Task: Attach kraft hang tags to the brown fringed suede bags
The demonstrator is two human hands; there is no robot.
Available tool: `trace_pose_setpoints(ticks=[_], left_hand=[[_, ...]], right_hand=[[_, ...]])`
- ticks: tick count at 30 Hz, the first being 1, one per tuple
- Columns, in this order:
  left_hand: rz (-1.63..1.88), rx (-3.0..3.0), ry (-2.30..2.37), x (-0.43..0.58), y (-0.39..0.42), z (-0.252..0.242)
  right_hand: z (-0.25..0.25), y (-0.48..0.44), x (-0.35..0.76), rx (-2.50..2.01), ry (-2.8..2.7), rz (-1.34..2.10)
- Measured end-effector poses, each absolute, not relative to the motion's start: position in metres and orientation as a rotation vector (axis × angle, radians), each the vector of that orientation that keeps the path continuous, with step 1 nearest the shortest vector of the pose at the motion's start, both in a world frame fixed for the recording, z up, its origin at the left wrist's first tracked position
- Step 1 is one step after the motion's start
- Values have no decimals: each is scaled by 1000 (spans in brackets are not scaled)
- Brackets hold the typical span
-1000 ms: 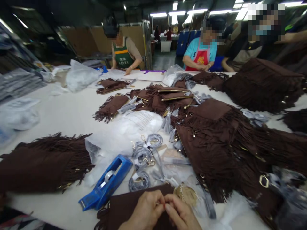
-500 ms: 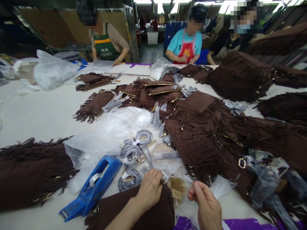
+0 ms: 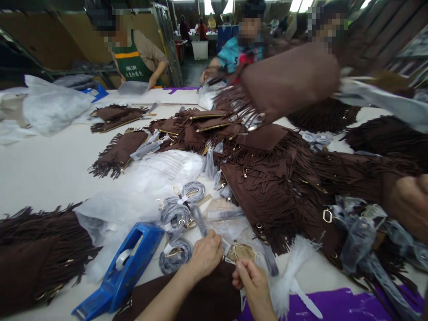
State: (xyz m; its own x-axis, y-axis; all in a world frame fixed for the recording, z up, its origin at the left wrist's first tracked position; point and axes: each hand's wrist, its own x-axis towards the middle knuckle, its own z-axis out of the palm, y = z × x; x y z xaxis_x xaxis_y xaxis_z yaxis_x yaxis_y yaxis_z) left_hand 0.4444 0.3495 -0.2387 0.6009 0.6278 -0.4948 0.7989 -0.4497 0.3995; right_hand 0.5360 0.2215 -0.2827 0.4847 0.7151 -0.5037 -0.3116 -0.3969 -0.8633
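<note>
My left hand (image 3: pixel 205 255) rests with curled fingers on the top edge of a brown suede fringed bag (image 3: pixel 197 298) lying at the near table edge. My right hand (image 3: pixel 251 278) is closed in a pinch just beside it, below a tan hang tag with a thin cord (image 3: pixel 241 252). What the pinched fingers hold is too small to make out. Coiled grey wrapped straps with gold clasps (image 3: pixel 177 211) lie just beyond my left hand.
A blue tape dispenser (image 3: pixel 120 267) sits left of my hands. Brown fringed bags (image 3: pixel 277 187) are heaped across the white table (image 3: pixel 47 165), with clear plastic bags (image 3: pixel 133 200) between. A blurred fringed bag (image 3: pixel 284 80) moves through the air at right. Three people stand at the far side.
My right hand has come back in beside the left. Someone at the right has lifted a fringed bag into the air. The view has shifted slightly.
</note>
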Motion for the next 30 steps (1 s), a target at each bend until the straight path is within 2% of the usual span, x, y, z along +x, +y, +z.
trace_pose_setpoints(ticks=[3,23,30], left_hand=[[-374,2174,1144,440,347,-234],[-478,2157,1017,426,329,-208],[-209,2030,987,418,320,-218]], right_hand=[[-286,219,535,-1600,-359,1228],[-269,210,522,-1670,-421,1076],[-287,231,513,-1468,-365,1403]])
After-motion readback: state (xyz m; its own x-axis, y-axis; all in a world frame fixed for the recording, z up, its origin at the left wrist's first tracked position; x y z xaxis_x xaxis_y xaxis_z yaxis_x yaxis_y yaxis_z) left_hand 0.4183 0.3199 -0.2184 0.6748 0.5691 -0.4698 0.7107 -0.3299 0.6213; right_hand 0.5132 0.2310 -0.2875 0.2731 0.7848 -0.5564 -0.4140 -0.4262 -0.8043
